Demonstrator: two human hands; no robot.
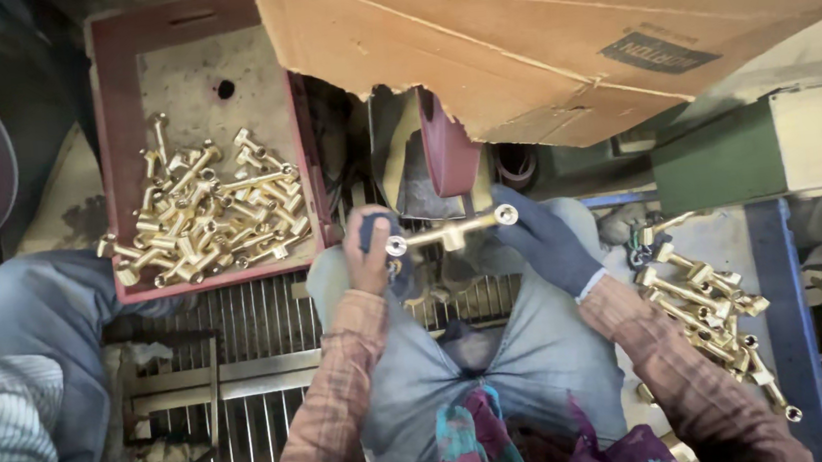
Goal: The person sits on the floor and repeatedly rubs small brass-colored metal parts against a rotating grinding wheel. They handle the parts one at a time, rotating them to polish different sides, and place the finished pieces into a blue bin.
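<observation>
Head view shows us seated over a metal grate, holding a long T-shaped brass fitting [451, 231] crosswise between both hands, just under the dark red abrasive wheel [450, 152] that sits straight ahead of them. Our left hand [370, 255], wrapped partly in a dark blue cloth pad, is closed around the left end of the fitting, where a round silvery opening faces us; our right hand [545, 240], in a dark blue knitted glove, pinches the right end, fingers curled shut on it. We judge the step in hand to be polishing this piece against the wheel, with the fitting at or just short of the rim; whether it touches we cannot tell. A next move, as we read it, calls for steady, even pressure and a firm grip at both ends so the piece does not catch and twist. Up and to the left of our left hand, a red rectangular tray [126, 138] holds a heap of bright, shiny brass fittings [209, 215]. To the right of our right hand lies a second pile of similar brass fittings [710, 308]. A torn brown cardboard sheet [533, 38] overhangs the wheel.
</observation>
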